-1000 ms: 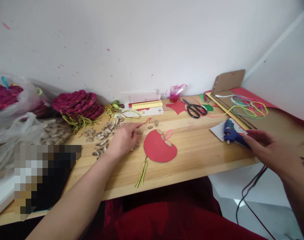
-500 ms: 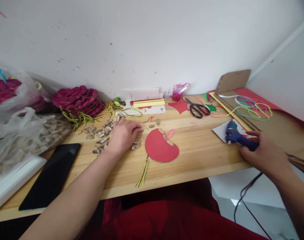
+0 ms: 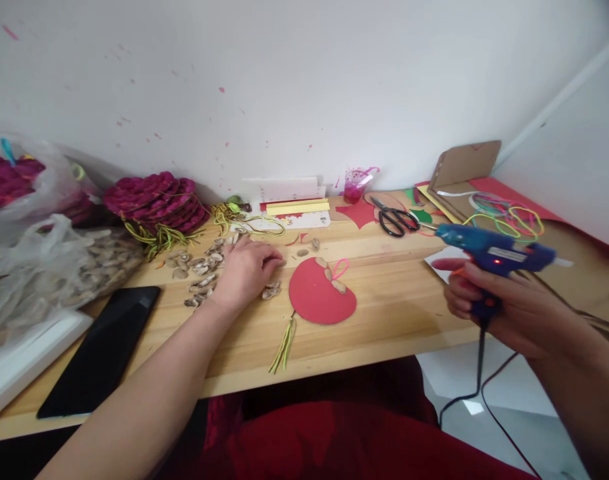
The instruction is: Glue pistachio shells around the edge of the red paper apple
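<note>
The right grip (image 3: 514,307) clasps a glue gun (image 3: 484,245); whether the left grip (image 3: 247,268) holds anything is unclear. Between them lies the cutout (image 3: 318,301) — the cord (image 3: 480,363) below the right grip could snag and jerk the nozzle (image 3: 430,227).

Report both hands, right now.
Left hand: curled beside small brown pieces; whether it holds any cannot be told.
Right hand: closed, holding the blue glue gun.

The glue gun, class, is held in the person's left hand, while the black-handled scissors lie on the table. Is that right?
Not quite: the head view shows the glue gun in the person's right hand. The black-handled scissors do lie on the table.
</note>
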Available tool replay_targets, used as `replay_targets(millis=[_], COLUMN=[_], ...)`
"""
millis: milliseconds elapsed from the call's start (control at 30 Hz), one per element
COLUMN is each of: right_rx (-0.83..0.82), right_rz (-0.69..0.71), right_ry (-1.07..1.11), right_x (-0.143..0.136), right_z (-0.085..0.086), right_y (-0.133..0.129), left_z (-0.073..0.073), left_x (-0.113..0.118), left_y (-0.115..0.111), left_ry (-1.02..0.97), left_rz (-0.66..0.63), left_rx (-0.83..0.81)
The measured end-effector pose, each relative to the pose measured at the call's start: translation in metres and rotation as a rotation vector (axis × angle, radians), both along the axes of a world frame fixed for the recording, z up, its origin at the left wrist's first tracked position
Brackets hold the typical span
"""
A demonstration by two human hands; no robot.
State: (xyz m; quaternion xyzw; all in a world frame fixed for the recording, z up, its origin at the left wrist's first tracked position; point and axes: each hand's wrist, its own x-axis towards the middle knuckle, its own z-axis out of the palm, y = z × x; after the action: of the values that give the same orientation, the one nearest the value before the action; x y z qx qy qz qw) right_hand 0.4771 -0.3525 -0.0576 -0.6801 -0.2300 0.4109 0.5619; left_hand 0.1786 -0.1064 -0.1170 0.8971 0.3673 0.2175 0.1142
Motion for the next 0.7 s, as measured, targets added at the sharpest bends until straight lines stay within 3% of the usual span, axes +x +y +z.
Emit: replay_targets(millis=[233,367,533,700], right_rx=[0.128,0.182,0.216,0.255], right_rz=[0.385,0.489,0.548,0.573], right_ry=[0.266,0.338,0.366,0.461], right_x=[-0.032,-0.039,-0.037,-0.035], right_z=[0.004,-0.005,-0.026,-0.049], right_y=[0.074,0.112,0.13,0.13], left_z=[0.003,0.004,0.012,0.009], left_x=[-0.003,-0.003,-0.005,-0.004], left_y=[0.001,0.0,0.003,0.0], left_ry=[-0.036,-0.035,-0.035,-0.042], left_rz=[0.019,0.014,0.097,0.061], left_rx=[-0.014,-0.037,-0.03,-0.009])
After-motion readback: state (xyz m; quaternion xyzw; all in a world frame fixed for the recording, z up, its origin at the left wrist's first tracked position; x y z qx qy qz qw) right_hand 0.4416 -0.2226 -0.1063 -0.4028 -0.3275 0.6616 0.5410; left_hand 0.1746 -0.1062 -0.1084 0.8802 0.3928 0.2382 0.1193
